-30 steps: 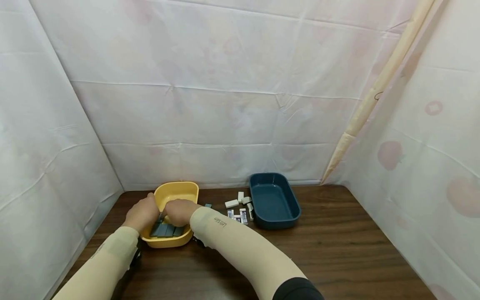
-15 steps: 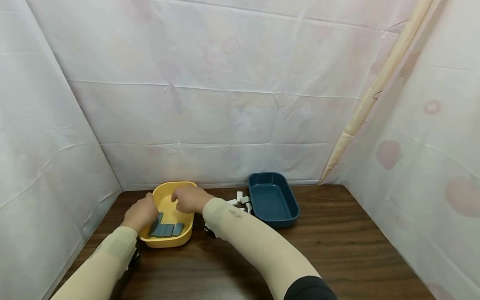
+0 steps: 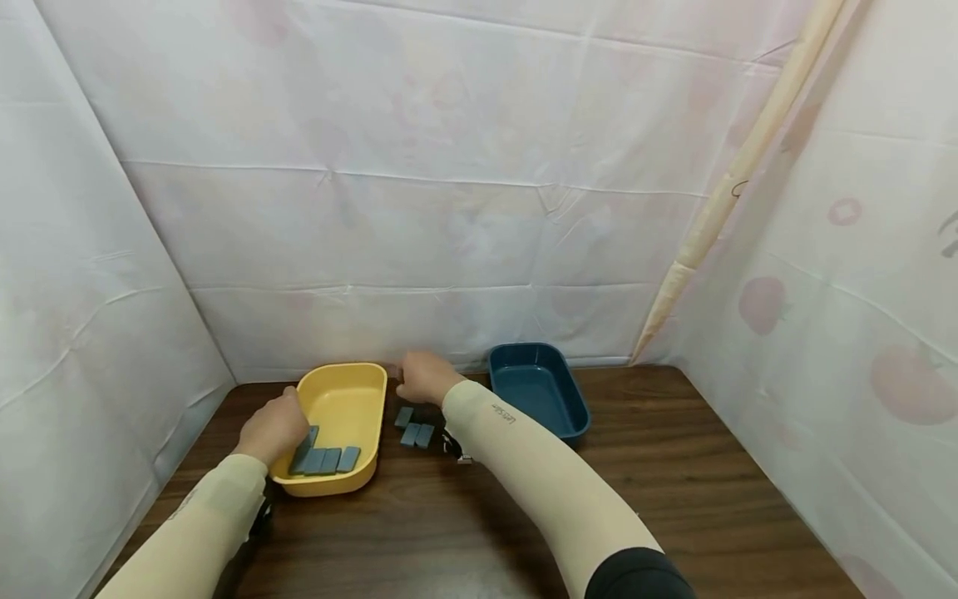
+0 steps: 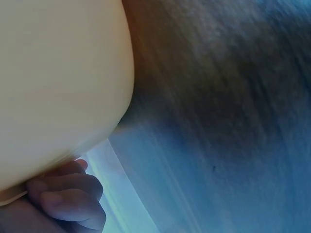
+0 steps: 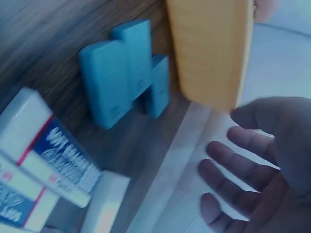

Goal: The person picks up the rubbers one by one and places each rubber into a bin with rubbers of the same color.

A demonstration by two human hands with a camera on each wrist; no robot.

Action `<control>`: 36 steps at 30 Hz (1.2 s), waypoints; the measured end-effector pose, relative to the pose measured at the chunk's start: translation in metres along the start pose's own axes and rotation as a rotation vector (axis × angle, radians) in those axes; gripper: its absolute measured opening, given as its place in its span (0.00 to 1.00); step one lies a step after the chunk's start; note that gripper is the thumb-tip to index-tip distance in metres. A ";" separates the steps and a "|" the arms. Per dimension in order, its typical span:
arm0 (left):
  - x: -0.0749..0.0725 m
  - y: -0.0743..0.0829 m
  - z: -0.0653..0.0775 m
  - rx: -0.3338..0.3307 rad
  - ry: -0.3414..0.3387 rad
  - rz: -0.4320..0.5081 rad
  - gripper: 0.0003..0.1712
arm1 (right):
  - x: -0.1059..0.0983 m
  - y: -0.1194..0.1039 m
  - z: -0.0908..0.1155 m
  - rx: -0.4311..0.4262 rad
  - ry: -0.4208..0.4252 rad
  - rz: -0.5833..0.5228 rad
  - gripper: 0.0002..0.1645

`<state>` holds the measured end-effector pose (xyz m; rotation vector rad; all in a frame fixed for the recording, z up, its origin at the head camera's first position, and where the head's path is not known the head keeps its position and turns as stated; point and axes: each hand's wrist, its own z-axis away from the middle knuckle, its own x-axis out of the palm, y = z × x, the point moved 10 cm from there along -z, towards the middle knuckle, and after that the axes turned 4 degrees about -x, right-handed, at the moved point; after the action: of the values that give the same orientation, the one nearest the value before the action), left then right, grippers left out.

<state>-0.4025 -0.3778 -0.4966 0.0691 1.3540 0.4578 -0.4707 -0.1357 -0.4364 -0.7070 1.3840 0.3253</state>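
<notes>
While the left hand [image 3: 273, 427] grips the left wall of the yellow, rounded-rectangular plastic tray [image 3: 352, 414], fingers curled tight round its rim, the right hand [image 3: 427, 378] hovers off the tray's far right corner. It holds nothing — the right wrist view shows its fingers loosely spread and the thumb reaching out by that corner; whether thumb and plastic touch, I cannot tell.

Look where the tray sits: close to the far left corner of the dark brown, wood-grained table [image 3: 711, 499]. Inside it, flat blue-grey rectangular blocks [image 3: 332, 461] line up along the near end, with more against the left wall, partly hidden by the left hand. Outside, just beyond the tray's right wall, three loose blue-grey blocks [image 3: 410, 434] lie on the table, two side by side and one a touch nearer the far edge.

Over to the right wrist view, and white rectangular blocks with blue-and-red printing [image 5: 63, 155] come up near those three, a plain white block [image 5: 104, 201] beside them — the right sleeve [image 3: 546, 491], cream with a black upper part, covers that patch in the head view. Past it, toward the table's far edge, stands the dark blue rounded-rectangular tray [image 3: 535, 391], its near left part behind the sleeve. White patterned cloth [image 3: 449, 208] rises behind the far edge.
</notes>
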 end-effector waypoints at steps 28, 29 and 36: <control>-0.003 0.003 0.004 0.009 0.012 -0.001 0.36 | 0.045 0.008 0.011 -0.018 -0.149 0.033 0.23; -0.003 0.003 0.004 0.008 0.013 -0.002 0.36 | 0.045 0.007 0.011 -0.017 -0.142 0.032 0.23; -0.002 0.002 0.002 0.008 0.015 -0.003 0.35 | 0.044 0.002 0.012 -0.014 -0.109 0.036 0.20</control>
<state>-0.4015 -0.3762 -0.4933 0.0704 1.3704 0.4512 -0.4542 -0.1347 -0.4794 -0.6665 1.2934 0.3965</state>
